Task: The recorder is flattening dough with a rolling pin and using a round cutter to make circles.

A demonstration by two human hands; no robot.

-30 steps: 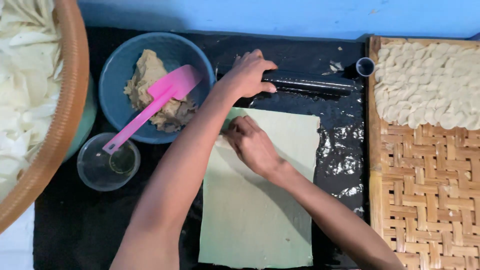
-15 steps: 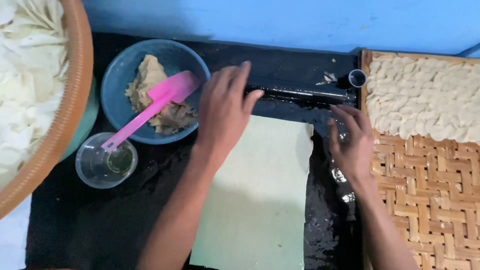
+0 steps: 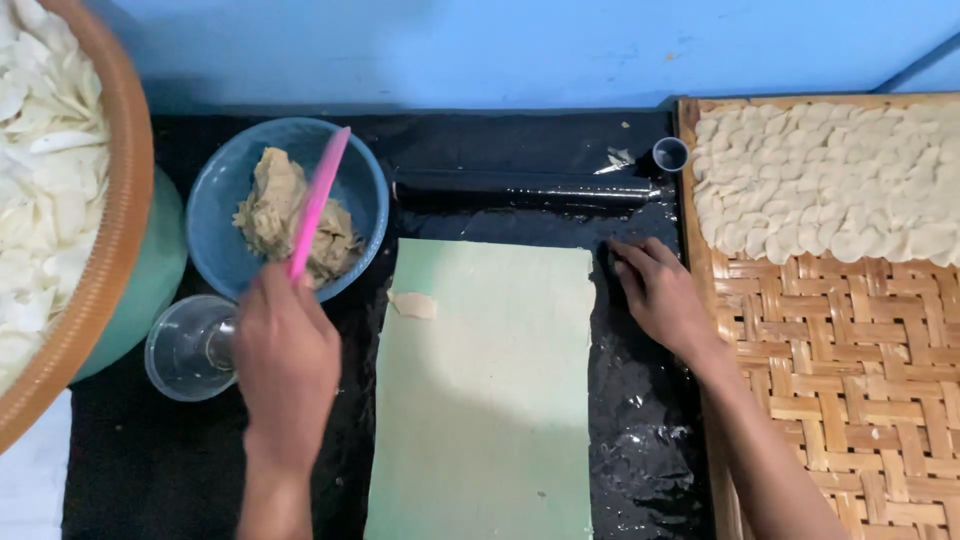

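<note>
Two bare hands are at work over a black, wet-looking mat (image 3: 640, 470). One, the left hand (image 3: 285, 370), has its fingers clenched around the handle of a pink spatula (image 3: 318, 200); the blade runs up and away from the knuckles, tilted, with its far end over the blue bowl (image 3: 215, 190). Just beyond the fingertips, inside that bowl, sits a lump of beige paste (image 3: 275, 215), and the spatula crosses over it; whether the blade touches the paste I cannot tell. Beside the left thumb, on its outer side, stands a small clear cup (image 3: 185, 350), close to the hand. Farther out on that side is a big woven basket (image 3: 120, 230) heaped with pale white slices.

On the other side, the right hand (image 3: 665, 300) lies flat on the black mat, fingers released and spread a little, grasping nothing. Its fingertips (image 3: 625, 262) point toward the upper right corner of the pale green sheet (image 3: 490, 400), just beside its edge. That sheet lies flat between the two hands and carries a small dab of paste (image 3: 413, 305) near its left edge. Ahead of the right fingertips a dark rolling pin (image 3: 520, 190) lies across the mat, apart from them, with a small white cap (image 3: 670, 153) at its end. Behind the right wrist is a woven bamboo tray (image 3: 850, 380), its far part covered with rows of small pale dough pieces (image 3: 820, 180).
</note>
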